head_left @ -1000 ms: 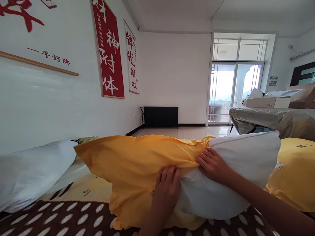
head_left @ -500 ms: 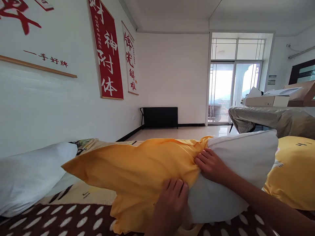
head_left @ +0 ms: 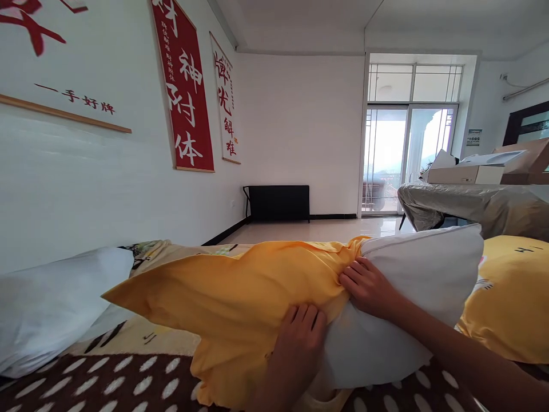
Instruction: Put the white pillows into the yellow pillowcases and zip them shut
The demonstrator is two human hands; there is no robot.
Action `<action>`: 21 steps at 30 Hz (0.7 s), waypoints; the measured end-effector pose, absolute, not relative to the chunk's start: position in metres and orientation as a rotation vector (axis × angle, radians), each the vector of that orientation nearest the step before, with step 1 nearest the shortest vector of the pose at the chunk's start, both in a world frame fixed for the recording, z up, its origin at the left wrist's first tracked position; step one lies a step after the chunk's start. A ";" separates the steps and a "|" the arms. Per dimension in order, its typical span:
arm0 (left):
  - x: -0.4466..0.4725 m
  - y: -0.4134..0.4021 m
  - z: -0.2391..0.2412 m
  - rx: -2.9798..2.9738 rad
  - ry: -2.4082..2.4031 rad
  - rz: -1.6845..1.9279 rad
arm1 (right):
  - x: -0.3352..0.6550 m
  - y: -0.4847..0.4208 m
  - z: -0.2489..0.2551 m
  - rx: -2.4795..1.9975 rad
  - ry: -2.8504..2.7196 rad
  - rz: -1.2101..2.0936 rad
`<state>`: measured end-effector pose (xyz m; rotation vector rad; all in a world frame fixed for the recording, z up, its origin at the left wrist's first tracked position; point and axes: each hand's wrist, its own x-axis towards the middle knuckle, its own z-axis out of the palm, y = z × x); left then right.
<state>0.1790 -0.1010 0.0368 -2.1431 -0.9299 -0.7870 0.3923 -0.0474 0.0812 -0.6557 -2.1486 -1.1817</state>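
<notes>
A yellow pillowcase (head_left: pixel 240 286) covers the left part of a white pillow (head_left: pixel 398 343), whose right end sticks out bare. My left hand (head_left: pixel 302 343) is closed on the pillowcase near its lower opening edge, fingers curled into the cloth. Higher and to the right, my right hand (head_left: pixel 369 289) grips the bunched upper edge of the same pillowcase, against the pillow. The left end of the case tapers to a flat, loose corner. Both thumbs are hidden.
Another white pillow (head_left: pixel 55 303) lies at the left, and a yellow cushion (head_left: pixel 510 303) at the right. Beneath is a brown blanket with white spots (head_left: pixel 107 383). A plastic-covered table (head_left: pixel 472 200) bearing boxes stands behind at the right. A black panel (head_left: pixel 278 203) leans near the far wall.
My left hand has shifted slightly up and left with the pillowcase cloth, and the case's loose corner has moved a little left. My right hand keeps its grip.
</notes>
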 end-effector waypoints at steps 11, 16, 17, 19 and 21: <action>0.179 -0.100 0.033 -2.144 -0.925 -0.796 | 0.392 -0.051 0.086 -0.684 -2.169 -1.108; 0.180 -0.099 0.034 -2.099 -0.887 -0.837 | 0.407 -0.054 0.112 -0.851 -2.209 -0.991; 0.180 -0.099 0.034 -2.094 -0.884 -0.837 | 0.412 -0.056 0.121 -0.908 -2.248 -0.933; 0.180 -0.099 0.033 -2.091 -0.874 -0.840 | 0.423 -0.057 0.136 -1.014 -2.381 -0.761; 0.180 -0.100 0.032 -2.092 -0.858 -0.845 | 0.432 -0.056 0.147 -1.104 -2.497 -0.581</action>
